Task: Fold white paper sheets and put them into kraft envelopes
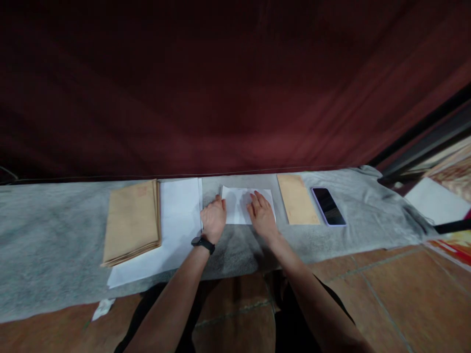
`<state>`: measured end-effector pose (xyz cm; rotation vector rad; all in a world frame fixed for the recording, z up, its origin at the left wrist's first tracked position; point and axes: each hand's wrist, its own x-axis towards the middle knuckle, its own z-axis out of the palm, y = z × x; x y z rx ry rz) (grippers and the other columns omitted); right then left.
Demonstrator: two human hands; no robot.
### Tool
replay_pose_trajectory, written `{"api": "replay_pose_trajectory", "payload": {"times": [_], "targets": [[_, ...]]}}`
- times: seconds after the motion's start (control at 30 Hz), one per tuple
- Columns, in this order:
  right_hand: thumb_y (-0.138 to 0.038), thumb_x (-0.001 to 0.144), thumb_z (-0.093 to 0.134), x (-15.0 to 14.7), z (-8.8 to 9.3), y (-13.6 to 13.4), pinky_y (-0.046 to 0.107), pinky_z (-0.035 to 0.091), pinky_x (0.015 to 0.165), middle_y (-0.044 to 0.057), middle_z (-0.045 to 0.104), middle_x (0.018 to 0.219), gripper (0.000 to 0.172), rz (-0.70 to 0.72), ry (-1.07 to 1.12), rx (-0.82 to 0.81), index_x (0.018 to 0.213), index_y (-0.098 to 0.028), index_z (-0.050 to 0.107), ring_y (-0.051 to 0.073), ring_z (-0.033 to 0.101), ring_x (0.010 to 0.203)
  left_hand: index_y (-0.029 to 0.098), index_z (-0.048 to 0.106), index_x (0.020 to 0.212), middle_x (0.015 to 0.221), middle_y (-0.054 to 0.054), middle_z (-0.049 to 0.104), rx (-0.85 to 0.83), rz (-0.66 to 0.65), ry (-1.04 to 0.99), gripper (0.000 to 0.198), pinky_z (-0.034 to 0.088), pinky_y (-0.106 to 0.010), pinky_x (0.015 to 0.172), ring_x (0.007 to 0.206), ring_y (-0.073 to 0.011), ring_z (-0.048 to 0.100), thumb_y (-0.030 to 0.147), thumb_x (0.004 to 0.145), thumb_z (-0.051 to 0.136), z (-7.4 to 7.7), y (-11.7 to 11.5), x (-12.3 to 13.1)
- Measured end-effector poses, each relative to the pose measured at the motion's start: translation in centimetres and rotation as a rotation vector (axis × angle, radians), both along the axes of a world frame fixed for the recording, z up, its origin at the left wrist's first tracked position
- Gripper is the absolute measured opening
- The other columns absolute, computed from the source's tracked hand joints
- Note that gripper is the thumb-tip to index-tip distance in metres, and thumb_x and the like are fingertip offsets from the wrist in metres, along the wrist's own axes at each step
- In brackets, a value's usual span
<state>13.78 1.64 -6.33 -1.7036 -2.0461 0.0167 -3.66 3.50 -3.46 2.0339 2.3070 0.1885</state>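
Note:
A folded white paper [239,203] lies on the grey cloth [55,235] in front of me. My left hand [213,218], with a black watch on its wrist, rests at the paper's left edge, fingers curled against it. My right hand [262,213] lies flat on the paper's right half, fingers stretched out. Left of my hands lies a stack of white sheets [180,220], and further left a stack of brown envelopes [131,221]. A single brown envelope [297,200] lies to the right of the paper.
A dark phone [328,206] lies face up right of the single envelope. A dark red curtain [221,88] hangs behind the cloth. Tiled floor [397,294] shows in front, with a paper scrap [103,308] at the cloth's near edge. Another white sheet [436,201] lies far right.

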Motion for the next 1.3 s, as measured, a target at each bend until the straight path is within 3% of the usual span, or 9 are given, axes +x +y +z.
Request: {"api": "replay_pose_trajectory", "payload": {"times": [0.1,0.33,0.47,0.53,0.63,0.73,0.93,1.3], "targets": [[-0.037,0.105,0.036,-1.1,-0.9,-0.3,0.045,0.031,0.116,0.014,0.041,0.156,0.049,0.036,-0.06,-0.036,0.147,-0.014,0.046,0.028,0.037,0.143,0.015,0.061,0.12,0.087,-0.014,0.075,0.0,-0.009,-0.001,0.04,0.053,-0.033,0.073,0.086,-0.0265,0.074,0.034,0.104,0.03,-0.1,0.1,0.0],[-0.04,0.104,0.04,-1.6,-1.7,-0.5,0.047,0.027,0.118,0.014,0.038,0.158,0.051,-0.037,-0.157,-0.049,0.15,-0.016,0.044,0.029,0.037,0.144,0.014,0.057,0.124,0.087,-0.013,0.074,-0.006,-0.016,-0.03,0.041,0.052,-0.034,0.076,0.087,-0.0256,0.073,0.035,0.104,0.029,-0.2,0.1,-0.3],[-0.04,0.104,0.038,-1.7,-1.7,-0.6,0.047,0.026,0.119,0.014,0.038,0.158,0.052,-0.048,-0.156,-0.047,0.151,-0.016,0.042,0.028,0.036,0.145,0.013,0.056,0.127,0.107,-0.016,0.071,0.071,-0.021,-0.024,0.039,0.05,-0.039,0.091,0.103,-0.0281,0.068,0.03,0.103,0.031,0.3,-0.1,-0.1],[-0.04,0.105,0.037,-1.7,-1.6,-0.7,0.048,0.026,0.118,0.014,0.037,0.158,0.052,-0.046,-0.152,-0.056,0.151,-0.016,0.042,0.028,0.036,0.145,0.012,0.055,0.13,0.127,-0.019,0.064,0.156,-0.09,-0.02,0.04,0.043,-0.044,0.103,0.122,-0.0304,0.059,0.027,0.102,0.031,0.3,-0.3,0.6],[-0.034,0.104,0.036,-1.7,-1.4,-0.8,0.048,0.026,0.119,0.014,0.036,0.159,0.051,-0.043,-0.153,-0.077,0.151,-0.016,0.042,0.029,0.034,0.146,0.014,0.047,0.143,0.153,-0.013,0.045,0.191,-0.356,-0.087,0.046,0.03,-0.043,0.117,0.144,-0.027,0.037,0.029,0.103,0.03,-0.5,-0.7,1.9],[-0.026,0.103,0.034,-1.7,-1.3,-0.8,0.048,0.024,0.119,0.013,0.035,0.159,0.05,-0.032,-0.168,-0.092,0.152,-0.016,0.04,0.028,0.033,0.147,0.017,0.039,0.151,0.16,-0.007,0.036,0.123,-0.513,-0.131,0.051,0.019,-0.043,0.124,0.15,-0.0219,0.026,0.034,0.104,0.028,-1.9,-0.9,2.9],[-0.03,0.104,0.036,-0.8,-1.8,-0.3,0.046,0.025,0.119,0.014,0.033,0.16,0.051,-0.078,-0.157,-0.099,0.152,-0.015,0.039,0.027,0.032,0.147,0.012,0.031,0.155,0.163,-0.01,0.028,0.087,-0.426,-0.085,0.059,0.012,-0.042,0.125,0.153,-0.0217,0.019,0.04,0.104,0.027,-3.6,-0.8,2.5],[-0.032,0.104,0.034,2.4,-2.4,0.2,0.046,0.031,0.116,0.023,0.04,0.154,0.056,-0.284,-0.164,-0.1,0.149,0.0,0.039,0.03,0.039,0.143,0.003,0.032,0.153,0.16,-0.018,0.03,0.092,-0.25,-0.031,0.061,0.019,-0.044,0.123,0.151,-0.0267,0.023,0.036,0.102,0.031,-3.7,-0.4,1.1]]}}
